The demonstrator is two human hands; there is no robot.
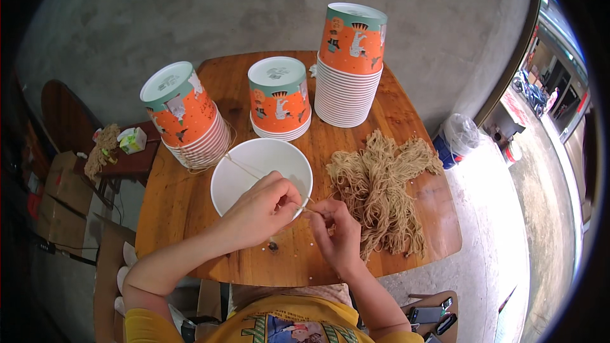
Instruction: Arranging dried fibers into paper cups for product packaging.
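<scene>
Mid-frame, the left hand point(270, 204) and right hand point(335, 223) pinch a thin tan cord point(239, 164), fingers narrowed on it by the rim of a smooth, round white tub point(240, 184); knuckles partly hide the grip. Right of centre, a stringy, tangled heap of tan cords point(387, 190) covers the glossy wooden desk point(190, 228). Above, tapered orange-and-green buckets point(279, 92) stand upside down, insides hidden. The yellow shirt point(286, 317) is cut off below.

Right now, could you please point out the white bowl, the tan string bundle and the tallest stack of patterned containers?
White bowl point(283, 157), head view: on its inner far wall.
Tan string bundle point(384, 194), head view: near the heap's middle.
Tallest stack point(347, 81), head view: on its white rims.
</scene>
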